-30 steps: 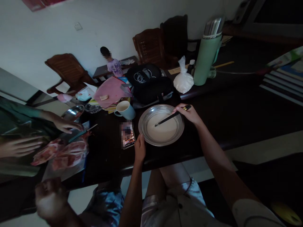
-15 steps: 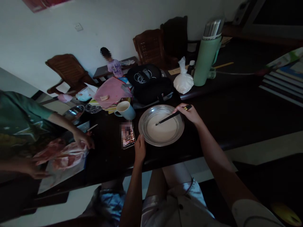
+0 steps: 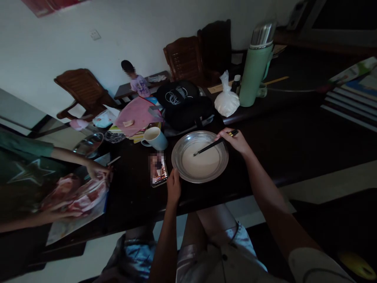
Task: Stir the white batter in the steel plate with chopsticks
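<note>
A wide metal bowl (image 3: 176, 169) on the dark table holds a pale, milky batter (image 3: 203, 165). My right hand (image 3: 235, 140) is closed around black chopsticks (image 3: 210, 146) with a gold band, over the bowl's far right side. Their tips reach into the batter near its middle; whether there is one stick or two pressed together I cannot make out. At the near left of the bowl, my left hand (image 3: 173, 186) grips the rim, thumb side up. Just left of that hand lies a lit phone (image 3: 159, 171), and behind it stands a light blue mug (image 3: 159, 140).
On the left, a co-worker's hands handle raw meat (image 3: 91, 192) on a board (image 3: 66, 228); a knife (image 3: 114, 160) lies close by. Behind my bowl are a black bag (image 3: 184, 104), a tied bag of white powder (image 3: 226, 100) and a green thermos (image 3: 255, 74). Books (image 3: 353, 102) are stacked right.
The co-worker's hands have shifted on the meat, the nearer one moving right onto it. My hands, the bowl and the chopsticks look nearly unchanged. The view has shifted slightly.
</note>
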